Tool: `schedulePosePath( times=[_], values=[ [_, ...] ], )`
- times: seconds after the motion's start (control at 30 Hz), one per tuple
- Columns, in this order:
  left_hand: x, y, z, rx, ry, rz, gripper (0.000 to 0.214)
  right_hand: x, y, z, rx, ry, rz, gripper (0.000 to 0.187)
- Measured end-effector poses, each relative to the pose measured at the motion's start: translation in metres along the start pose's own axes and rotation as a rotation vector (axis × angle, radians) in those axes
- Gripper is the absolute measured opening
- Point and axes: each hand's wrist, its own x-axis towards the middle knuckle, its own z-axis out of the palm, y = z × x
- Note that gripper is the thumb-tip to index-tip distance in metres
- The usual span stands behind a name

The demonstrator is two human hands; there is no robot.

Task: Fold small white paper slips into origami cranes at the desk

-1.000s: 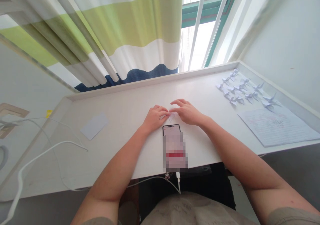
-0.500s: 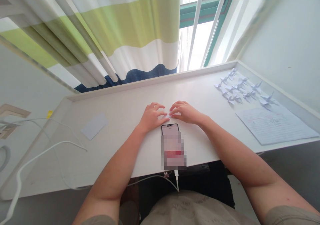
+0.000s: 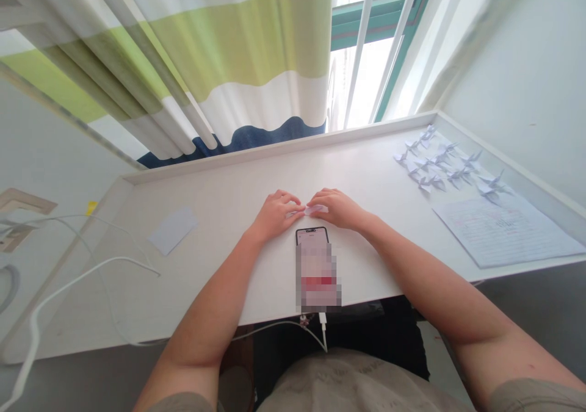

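A small piece of folded white paper (image 3: 315, 210) lies between my fingertips in the middle of the desk, partly covered by them. My left hand (image 3: 278, 214) pinches its left end between thumb and fingers. From the other side my right hand (image 3: 335, 208) closes on it, with the fingers bent over the paper. Just below the hands rests a phone (image 3: 312, 236), its screen mostly blurred and a white cable plugged into its lower end.
Several white paper cranes (image 3: 451, 162) stand at the back right of the white desk (image 3: 220, 198). A written sheet (image 3: 508, 232) lies in front of them. At the left are a blank paper (image 3: 173, 230) and a white cable (image 3: 91, 271). A striped curtain (image 3: 256, 46) hangs behind.
My fingers have shifted slightly on the paper, the right hand a little to the left and down. More of the folded paper shows under the right fingers.
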Motion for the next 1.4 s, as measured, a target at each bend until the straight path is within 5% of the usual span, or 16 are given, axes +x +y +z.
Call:
schedulePosePath(
  times=[0.77, 1.17, 1.4],
  values=[
    [0.000, 0.003, 0.006, -0.179, 0.021, -0.403, 0.020, -0.007, -0.013, -0.003, -0.247, -0.014, 0.082, 0.012],
    [-0.003, 0.001, 0.009, -0.139, 0.041, -0.315, 0.019, -0.002, -0.002, 0.003, -0.141, -0.024, -0.046, 0.018],
    [0.002, 0.002, 0.010, -0.138, 0.084, -0.062, 0.011, -0.003, -0.001, 0.002, -0.081, -0.011, -0.023, 0.018]
  ],
)
